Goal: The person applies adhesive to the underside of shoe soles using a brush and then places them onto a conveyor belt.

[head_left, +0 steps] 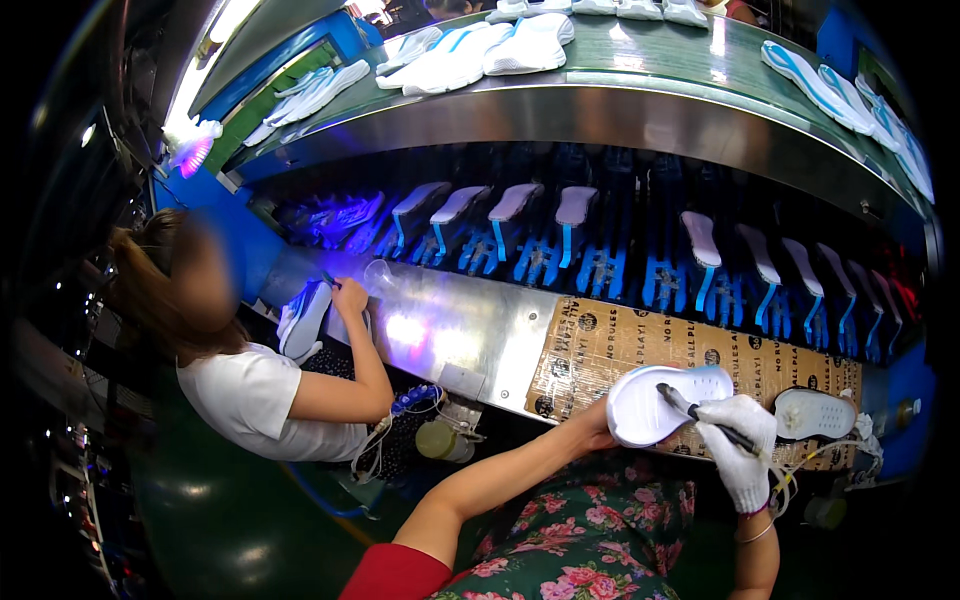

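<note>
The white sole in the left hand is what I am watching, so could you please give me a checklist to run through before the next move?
1. Left hand supporting the white sole: ok.
2. Hollow side facing up: ok.
3. Right hand gripping the brush: ok.
4. Brush tip over the hollow: ok.
5. Both hands gloved: not ok, the left is bare.
6. Even coating inside: cannot tell.
</note>
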Available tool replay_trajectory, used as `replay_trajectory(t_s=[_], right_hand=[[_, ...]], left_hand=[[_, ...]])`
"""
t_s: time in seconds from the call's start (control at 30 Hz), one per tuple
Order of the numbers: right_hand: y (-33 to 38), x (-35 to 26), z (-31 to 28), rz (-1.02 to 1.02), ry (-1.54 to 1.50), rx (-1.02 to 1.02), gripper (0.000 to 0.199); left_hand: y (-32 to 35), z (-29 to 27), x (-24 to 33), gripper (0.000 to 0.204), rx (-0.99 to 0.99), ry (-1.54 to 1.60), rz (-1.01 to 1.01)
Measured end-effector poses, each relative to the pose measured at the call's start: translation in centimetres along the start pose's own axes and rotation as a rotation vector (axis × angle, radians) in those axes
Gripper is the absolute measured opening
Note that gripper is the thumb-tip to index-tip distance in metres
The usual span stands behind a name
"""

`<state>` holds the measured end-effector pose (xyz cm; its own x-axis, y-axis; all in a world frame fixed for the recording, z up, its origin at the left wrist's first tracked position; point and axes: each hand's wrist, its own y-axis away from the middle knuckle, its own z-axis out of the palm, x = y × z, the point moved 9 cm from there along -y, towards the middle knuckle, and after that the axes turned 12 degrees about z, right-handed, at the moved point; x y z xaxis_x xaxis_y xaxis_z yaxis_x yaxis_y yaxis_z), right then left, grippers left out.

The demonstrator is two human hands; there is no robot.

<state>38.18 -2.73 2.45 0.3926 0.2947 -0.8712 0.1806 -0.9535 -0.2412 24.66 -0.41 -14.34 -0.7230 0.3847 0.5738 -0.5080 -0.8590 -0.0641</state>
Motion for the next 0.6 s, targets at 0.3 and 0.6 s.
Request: replay_trajectory(t_s=[0.3,0.6], right_hand=[[1.8,-3.9,0.1,-0.230,0.130,0.244,0.022],[0.9,-3.5,0.1,-0.256,0.052,0.170,0.029]], left_hand=[[2.2,2.3,-0.6,0.075,-0.060,0.728,0.138],[0.6,1.7,-1.4,0.102,0.167,0.309,0.314]])
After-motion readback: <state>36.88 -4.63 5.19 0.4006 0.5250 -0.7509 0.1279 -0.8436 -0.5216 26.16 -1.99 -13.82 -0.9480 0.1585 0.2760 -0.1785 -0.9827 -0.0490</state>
